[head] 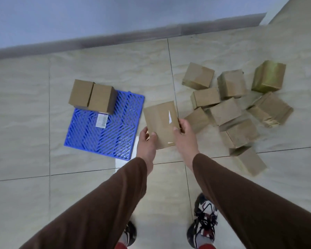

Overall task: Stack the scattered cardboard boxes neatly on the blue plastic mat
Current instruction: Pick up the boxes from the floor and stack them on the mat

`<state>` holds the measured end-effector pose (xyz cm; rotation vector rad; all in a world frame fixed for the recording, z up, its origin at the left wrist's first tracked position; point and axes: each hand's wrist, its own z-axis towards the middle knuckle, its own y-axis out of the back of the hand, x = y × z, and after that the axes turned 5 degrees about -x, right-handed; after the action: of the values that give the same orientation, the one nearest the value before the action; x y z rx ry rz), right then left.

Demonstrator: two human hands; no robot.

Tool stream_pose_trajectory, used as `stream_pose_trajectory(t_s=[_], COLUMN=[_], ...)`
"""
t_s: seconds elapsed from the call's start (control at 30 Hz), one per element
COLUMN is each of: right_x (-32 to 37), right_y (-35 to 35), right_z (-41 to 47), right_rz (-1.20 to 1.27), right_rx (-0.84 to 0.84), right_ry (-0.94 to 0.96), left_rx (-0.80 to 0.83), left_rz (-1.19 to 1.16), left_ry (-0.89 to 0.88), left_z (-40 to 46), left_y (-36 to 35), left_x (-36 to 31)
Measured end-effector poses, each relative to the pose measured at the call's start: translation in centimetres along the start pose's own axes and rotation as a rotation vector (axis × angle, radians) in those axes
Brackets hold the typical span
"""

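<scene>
Head view, looking down at a tiled floor (106, 69). Both hands grasp one cardboard box (161, 124), held above the floor just off the right edge of the blue mat (115, 130): left hand (146, 143) curled round its near left corner, right hand (184, 133) round its right side, thumbs on the top face. The held box has a white torn patch near its right edge; no writing readable. Two boxes (92, 96) sit side by side, touching, at the mat's far left corner, overhanging the edge slightly. A white barcode label (101, 120) shows just below them, text too small to read. The scattered boxes (237, 108) lie in a loose pile on the floor to the right, one greenish-gold box (268, 76) at the far side. Brown sleeves, sneakers (204, 221) at bottom.
</scene>
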<state>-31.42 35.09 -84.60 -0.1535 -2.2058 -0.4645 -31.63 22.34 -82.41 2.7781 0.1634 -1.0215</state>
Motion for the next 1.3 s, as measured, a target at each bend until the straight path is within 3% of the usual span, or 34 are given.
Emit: stream_pose_trajectory(t_s=[0.2, 0.37, 0.73, 1.0, 1.3], right_x=[1.7, 2.4, 0.9, -2.3, -4.2], right_y=[-10.8, -16.3, -23.4, -30.2, -32.5], right_z=[-2.9, -2.2, 5.2, 12.0, 15.3], right_rz=[0.06, 0.239, 0.387, 0.4, 0.377], right_rx=[-0.005, -0.057, -0.127, -0.217, -0.196], right_ry=[-0.076, -0.192, -0.383, -0.355, -0.347], left_rx=[0.042, -0.028, 0.057, 0.021, 0.022], left_rz=[0.025, -0.045, -0.124, -0.242, -0.265], left_ry=[0.023, 0.093, 0.165, 0.258, 0.301], left_z=[3.9, 7.7, 18.2, 27.7, 32.7], left_y=[11.1, 14.7, 15.5, 15.0, 15.1], left_x=[-0.7, -1.1, -1.6, 0.6, 2.0])
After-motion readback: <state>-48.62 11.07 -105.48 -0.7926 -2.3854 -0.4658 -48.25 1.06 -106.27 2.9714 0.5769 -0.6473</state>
